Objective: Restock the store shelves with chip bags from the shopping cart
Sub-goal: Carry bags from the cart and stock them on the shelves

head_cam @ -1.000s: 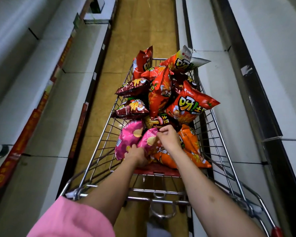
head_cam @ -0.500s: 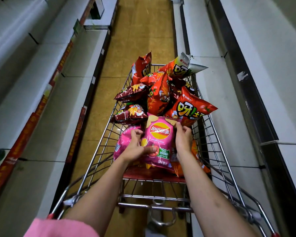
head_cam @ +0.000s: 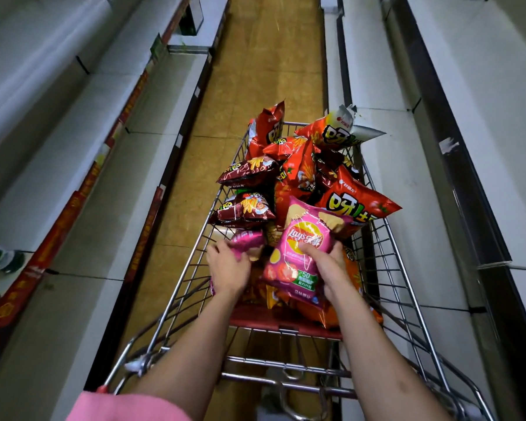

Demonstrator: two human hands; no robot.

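Observation:
A wire shopping cart (head_cam: pixel 386 268) stands in the aisle, piled with red, dark red and orange chip bags (head_cam: pixel 301 174). My right hand (head_cam: pixel 325 265) grips a pink Lay's bag (head_cam: pixel 298 253) upright above the near end of the cart. My left hand (head_cam: pixel 228 268) lies on a second pink bag (head_cam: pixel 246 240) lying in the cart at the left; the hand is blurred and its fingers curl around the bag's near end. Much of that bag is hidden by the hand.
White shelves (head_cam: pixel 82 165) with red price strips run along the left of the aisle. More white shelves (head_cam: pixel 407 165) with dark edges run along the right, close to the cart. A tan tiled floor (head_cam: pixel 264 71) stretches ahead. A green item (head_cam: pixel 0 258) sits at far left.
Both hands lifted one pink bag out of the pile. My left hand has let it go and dropped onto the second pink bag; my right hand keeps the first bag.

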